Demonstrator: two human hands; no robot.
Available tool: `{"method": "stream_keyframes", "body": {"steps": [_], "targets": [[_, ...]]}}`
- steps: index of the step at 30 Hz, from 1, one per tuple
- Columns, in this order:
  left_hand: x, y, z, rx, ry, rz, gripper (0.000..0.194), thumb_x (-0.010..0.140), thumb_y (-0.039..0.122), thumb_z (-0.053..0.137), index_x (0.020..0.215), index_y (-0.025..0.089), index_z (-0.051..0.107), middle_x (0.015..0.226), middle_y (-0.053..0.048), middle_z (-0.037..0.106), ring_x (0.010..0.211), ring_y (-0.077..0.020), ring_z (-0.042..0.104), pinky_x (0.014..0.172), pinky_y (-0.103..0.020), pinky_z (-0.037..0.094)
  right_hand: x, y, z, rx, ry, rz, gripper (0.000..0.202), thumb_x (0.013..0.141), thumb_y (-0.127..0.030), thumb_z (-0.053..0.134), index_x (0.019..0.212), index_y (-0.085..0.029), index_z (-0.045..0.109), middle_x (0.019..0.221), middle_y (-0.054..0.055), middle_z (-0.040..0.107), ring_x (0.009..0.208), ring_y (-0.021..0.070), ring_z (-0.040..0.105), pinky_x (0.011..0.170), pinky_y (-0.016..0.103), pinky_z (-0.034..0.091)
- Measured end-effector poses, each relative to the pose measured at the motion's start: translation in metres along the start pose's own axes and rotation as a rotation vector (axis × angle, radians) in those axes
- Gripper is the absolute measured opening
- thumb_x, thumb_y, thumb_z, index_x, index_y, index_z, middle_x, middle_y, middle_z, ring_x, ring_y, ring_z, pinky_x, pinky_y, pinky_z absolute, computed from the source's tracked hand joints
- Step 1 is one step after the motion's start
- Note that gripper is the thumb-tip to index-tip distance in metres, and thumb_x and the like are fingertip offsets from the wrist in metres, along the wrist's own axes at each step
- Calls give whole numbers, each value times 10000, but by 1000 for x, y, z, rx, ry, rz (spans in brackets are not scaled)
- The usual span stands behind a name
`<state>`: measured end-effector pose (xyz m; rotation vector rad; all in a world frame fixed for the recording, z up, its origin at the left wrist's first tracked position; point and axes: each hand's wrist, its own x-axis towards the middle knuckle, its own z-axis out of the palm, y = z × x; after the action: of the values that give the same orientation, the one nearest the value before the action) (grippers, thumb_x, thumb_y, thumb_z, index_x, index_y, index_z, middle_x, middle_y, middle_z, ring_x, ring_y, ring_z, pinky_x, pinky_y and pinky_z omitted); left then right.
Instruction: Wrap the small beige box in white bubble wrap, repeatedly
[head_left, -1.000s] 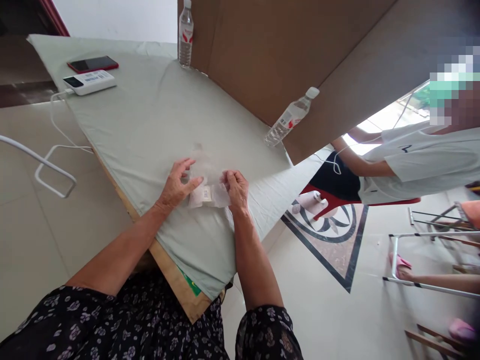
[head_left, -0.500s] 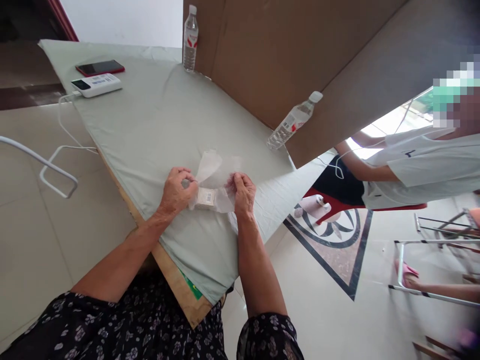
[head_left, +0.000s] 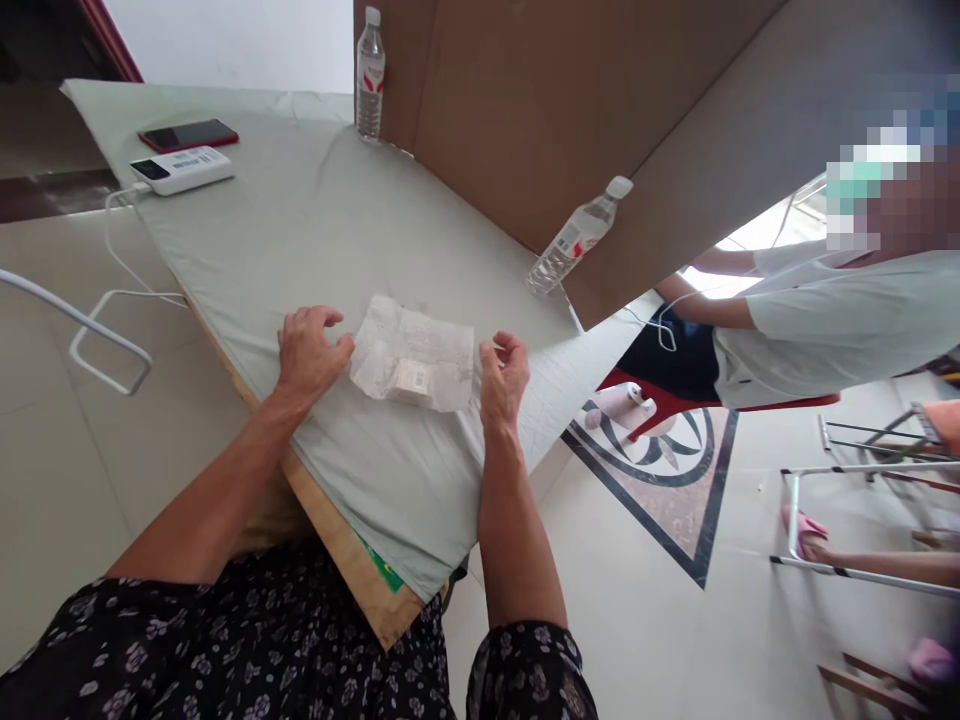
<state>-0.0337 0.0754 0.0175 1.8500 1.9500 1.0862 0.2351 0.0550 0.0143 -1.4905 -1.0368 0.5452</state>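
A thin translucent white wrapping sheet (head_left: 442, 345) lies spread on the cloth-covered table. On its front part rests a small pale box (head_left: 411, 377) with a printed label. My left hand (head_left: 309, 350) is beside the sheet's left edge, fingers curved and apart, with nothing in it. Off the right edge is my right hand (head_left: 505, 375), its fingers bent with a gap between thumb and forefinger, and it holds nothing visible.
A pale green cloth (head_left: 300, 230) covers the table. Behind stand a large cardboard panel (head_left: 510, 120) and two water bottles, one upright (head_left: 370, 80), one leaning (head_left: 577, 240). A white power bank (head_left: 184, 170) and a phone (head_left: 191, 134) lie far left. A person (head_left: 825, 330) sits right.
Both hands have let go of the wrapping sheet and moved apart, the left one leftward. The sheet, raised and folded before, now lies opened out flat around the small box.
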Motion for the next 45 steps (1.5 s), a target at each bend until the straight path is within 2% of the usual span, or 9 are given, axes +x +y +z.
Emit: {"method": "stream_keyframes", "body": {"steps": [4, 9, 14, 20, 26, 33, 37, 41, 45], "targets": [[-11, 20, -10, -87, -142, 266, 392, 839, 403, 641, 1179, 209, 665, 1153, -111, 730, 1110, -304, 641, 1069, -495, 488, -17, -21, -17, -99, -328, -88, 541, 845, -601, 718, 1236, -230, 673, 1223, 128, 739, 1061, 246, 683, 865, 389, 554], [-21, 32, -17, -239, -440, 158, 815, 845, 512, 654, 1549, 155, 446, 1098, -106, 752, 824, -229, 669, 836, -403, 545, -38, -33, -26, -200, -586, -182, 472, 864, -465, 744, 1285, -253, 709, 1095, 79, 794, 975, 232, 708, 897, 400, 550], [-37, 9, -38, -323, -685, 209, 592, 975, 609, 465, 1382, 220, 645, 632, 9, 658, 640, -209, 650, 656, -324, 497, -62, -34, -54, -166, -987, -132, 280, 939, -458, 698, 1116, -266, 800, 943, 38, 816, 871, 209, 742, 727, 314, 541], [-41, 17, -25, -4, -422, 491, 459, 870, 398, 636, 1282, 199, 682, 1256, -131, 732, 1220, -322, 663, 1059, -451, 514, -56, -29, -38, -302, -596, -287, 290, 938, -387, 703, 1197, -270, 757, 1225, 75, 780, 1113, 259, 711, 976, 436, 552], [-44, 24, -2, 174, -645, 478, 881, 788, 495, 749, 1532, 136, 444, 1620, -218, 479, 1571, -401, 352, 1270, -547, 308, -49, -22, 4, -511, -618, -414, 485, 880, -307, 750, 1347, -216, 657, 1394, 133, 702, 1321, 315, 617, 1156, 500, 442], [-44, 18, 5, 227, -592, 398, 898, 799, 551, 740, 1544, 139, 453, 1656, -243, 423, 1581, -431, 318, 1284, -614, 220, -11, 14, -51, -456, -77, -281, 485, 878, -428, 682, 1313, -223, 619, 1307, 142, 708, 1214, 314, 630, 1074, 543, 472], [-39, 16, 3, 201, -551, 385, 827, 820, 533, 737, 1520, 164, 497, 1650, -237, 433, 1564, -436, 347, 1267, -641, 246, 3, 27, -80, -663, -59, -143, 572, 829, -398, 688, 1343, -161, 602, 1338, 203, 680, 1274, 382, 603, 1094, 630, 434], [-31, 18, 1, 131, -502, 451, 654, 890, 425, 672, 1485, 189, 537, 1645, -199, 453, 1560, -398, 372, 1260, -600, 305, -15, 8, -60, -624, -23, -337, 589, 919, -394, 619, 1472, -212, 525, 1524, 192, 568, 1438, 368, 502, 1170, 639, 378], [-26, 23, 12, 139, -573, 524, 768, 870, 479, 675, 1537, 155, 475, 1667, -215, 412, 1580, -392, 334, 1275, -571, 283, -32, -11, -6, -550, -514, -497, 581, 949, -372, 629, 1506, -242, 530, 1590, 138, 543, 1504, 307, 468, 1241, 538, 362]]}}
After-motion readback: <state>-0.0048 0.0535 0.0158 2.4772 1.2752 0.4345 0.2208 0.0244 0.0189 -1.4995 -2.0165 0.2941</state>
